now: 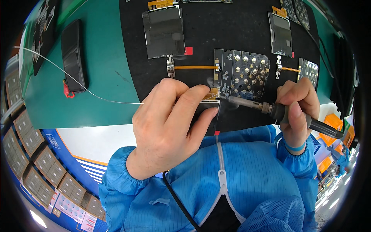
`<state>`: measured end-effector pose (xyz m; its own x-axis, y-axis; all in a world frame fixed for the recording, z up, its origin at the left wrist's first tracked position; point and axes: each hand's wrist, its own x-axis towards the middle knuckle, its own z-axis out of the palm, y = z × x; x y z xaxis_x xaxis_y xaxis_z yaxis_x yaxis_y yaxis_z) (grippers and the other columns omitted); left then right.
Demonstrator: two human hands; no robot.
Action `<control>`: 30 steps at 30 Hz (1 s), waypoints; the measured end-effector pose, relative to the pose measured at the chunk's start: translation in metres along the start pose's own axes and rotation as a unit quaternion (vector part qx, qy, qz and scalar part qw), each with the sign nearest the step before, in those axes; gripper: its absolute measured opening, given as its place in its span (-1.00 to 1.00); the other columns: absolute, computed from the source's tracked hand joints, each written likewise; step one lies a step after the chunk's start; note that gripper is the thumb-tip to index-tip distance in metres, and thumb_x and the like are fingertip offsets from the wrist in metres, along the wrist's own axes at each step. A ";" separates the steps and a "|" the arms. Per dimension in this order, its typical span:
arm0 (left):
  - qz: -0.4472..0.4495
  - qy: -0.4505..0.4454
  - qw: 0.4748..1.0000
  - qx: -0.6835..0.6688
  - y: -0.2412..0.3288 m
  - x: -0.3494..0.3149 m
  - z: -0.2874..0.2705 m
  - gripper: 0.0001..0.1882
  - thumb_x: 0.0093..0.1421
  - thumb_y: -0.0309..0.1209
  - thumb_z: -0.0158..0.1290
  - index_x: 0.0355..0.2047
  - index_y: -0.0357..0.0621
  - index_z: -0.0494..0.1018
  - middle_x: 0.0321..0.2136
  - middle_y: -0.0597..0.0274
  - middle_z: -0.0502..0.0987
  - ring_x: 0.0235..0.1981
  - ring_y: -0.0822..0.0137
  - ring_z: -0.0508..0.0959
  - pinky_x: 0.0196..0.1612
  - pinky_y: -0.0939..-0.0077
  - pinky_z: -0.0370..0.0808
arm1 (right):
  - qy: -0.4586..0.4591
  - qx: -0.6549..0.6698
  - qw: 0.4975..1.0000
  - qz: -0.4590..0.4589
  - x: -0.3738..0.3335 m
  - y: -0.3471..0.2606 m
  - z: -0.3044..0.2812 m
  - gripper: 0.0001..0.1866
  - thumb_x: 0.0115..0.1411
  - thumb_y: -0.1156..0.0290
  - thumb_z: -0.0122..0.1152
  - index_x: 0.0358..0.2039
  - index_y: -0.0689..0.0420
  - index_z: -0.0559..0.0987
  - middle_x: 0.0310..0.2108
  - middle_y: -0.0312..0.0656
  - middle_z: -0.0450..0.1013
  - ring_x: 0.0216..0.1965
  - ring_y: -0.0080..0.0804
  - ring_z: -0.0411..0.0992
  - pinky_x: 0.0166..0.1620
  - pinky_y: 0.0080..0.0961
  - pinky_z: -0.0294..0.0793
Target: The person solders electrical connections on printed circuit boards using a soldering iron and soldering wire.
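Observation:
My right hand (298, 110) grips a soldering iron (284, 114) by its dark handle, its tip pointing left at the edge of a keypad circuit board (249, 75). Faint smoke rises by the tip. Fingers bent, my left hand (170, 121) pinches a thin solder wire (110, 101) and leads its end to the same spot. Under these fingers lies a small display panel (210, 112), partly hidden, its orange flex cable (212, 94) meeting the board. An orange ribbon (195, 67) joins the board to a metal hinge piece (170, 66) farther left.
Another display panel (164, 33) lies at the back on the black mat (208, 27). A similar panel (281, 34) and a second keypad board (308, 71) are at the right. A dark phone (73, 56) rests on the green table surface (104, 46). A black cable (324, 54) runs along the right.

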<state>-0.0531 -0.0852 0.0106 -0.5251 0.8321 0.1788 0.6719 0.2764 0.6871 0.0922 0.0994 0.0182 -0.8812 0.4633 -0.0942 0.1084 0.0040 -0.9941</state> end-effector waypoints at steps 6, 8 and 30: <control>-0.008 -0.004 1.000 -0.009 0.001 0.003 -0.005 -0.64 -0.26 -0.60 0.26 -0.36 -0.30 0.47 -0.48 0.16 0.35 -0.50 0.34 0.42 -0.51 0.61 0.36 | 0.021 0.055 0.998 0.014 0.003 -0.007 -0.002 -0.70 0.11 0.18 0.08 -0.45 0.17 0.32 -0.57 -0.25 0.27 -0.62 -0.70 0.12 -0.54 -0.71 0.09; -0.016 0.016 0.999 -0.028 0.004 0.005 -0.013 -0.63 -0.24 -0.61 0.25 -0.33 -0.30 0.45 -0.41 0.13 0.33 -0.41 0.30 0.42 -0.45 0.61 0.37 | 0.053 0.058 0.997 -0.023 0.003 -0.008 -0.001 -0.68 0.11 0.16 0.08 -0.43 0.17 0.31 -0.57 -0.24 0.27 -0.63 -0.69 0.11 -0.55 -0.73 0.08; -0.302 0.152 0.903 -0.265 -0.053 -0.004 -0.051 -0.83 0.26 -0.46 -0.18 -0.41 -0.27 0.34 -0.60 0.35 0.30 -0.58 0.58 0.26 -0.46 0.73 0.24 | 0.226 0.336 0.910 -0.093 0.038 0.021 -0.095 -0.66 0.30 0.06 -0.25 -0.46 0.04 0.27 -0.60 -0.34 0.17 -0.52 -0.57 0.08 -0.37 -0.63 0.10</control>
<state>-0.1131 -0.1279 0.0091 -0.8852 0.4144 -0.2115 -0.0868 0.2995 0.9502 0.1046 0.2015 -0.0011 -0.5604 0.8273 -0.0406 -0.4631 -0.3536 -0.8128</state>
